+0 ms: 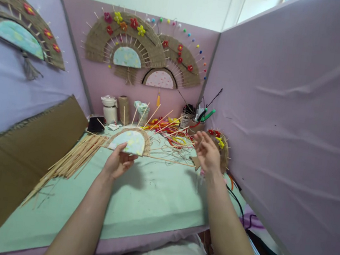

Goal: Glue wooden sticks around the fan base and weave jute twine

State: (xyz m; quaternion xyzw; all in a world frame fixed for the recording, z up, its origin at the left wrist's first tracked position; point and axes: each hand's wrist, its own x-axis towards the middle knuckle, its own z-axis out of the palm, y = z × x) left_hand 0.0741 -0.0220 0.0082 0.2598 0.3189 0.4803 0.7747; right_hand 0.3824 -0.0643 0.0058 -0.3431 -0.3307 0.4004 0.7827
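Left grip: Your left hand [118, 163] is closed on the straight lower edge of a half-round fan piece of pale blue-green patterned paper with a brown jute rim [130, 141], and holds it upright above the table.
Right grip: Your right hand [208, 153] is open and holds nothing. Its fingers are spread and it hovers at 3 o'clock from the fan piece, well apart from it.
Held thing: Thin wooden skewers stick out of the fan piece. One long skewer [165, 159] runs from its base toward 3 o'clock and ends just below your right hand.
Beside the right hand: A small jute fan with red and yellow flowers [223, 147] sits just behind your palm, at 2 o'clock. You cannot tell whether your fingers touch it.
Beside the left hand: A loose bundle of pale wooden skewers [70, 162] lies at 8 o'clock, fanned out on the mint-green table cover [154, 197].
Far edge: At 12 o'clock lies a tangle of red and yellow craft wire [169, 129], with a brown cup of pens and tools [194, 121] to its right, a white lidded jar [110, 110] and a roll of brown jute [124, 108] to its left.
Left side: A big sheet of brown cardboard [9, 164] leans at 9 o'clock.
Back wall: Finished jute fans with coloured flowers [126, 43] hang on the lilac fabric panel [288, 97].
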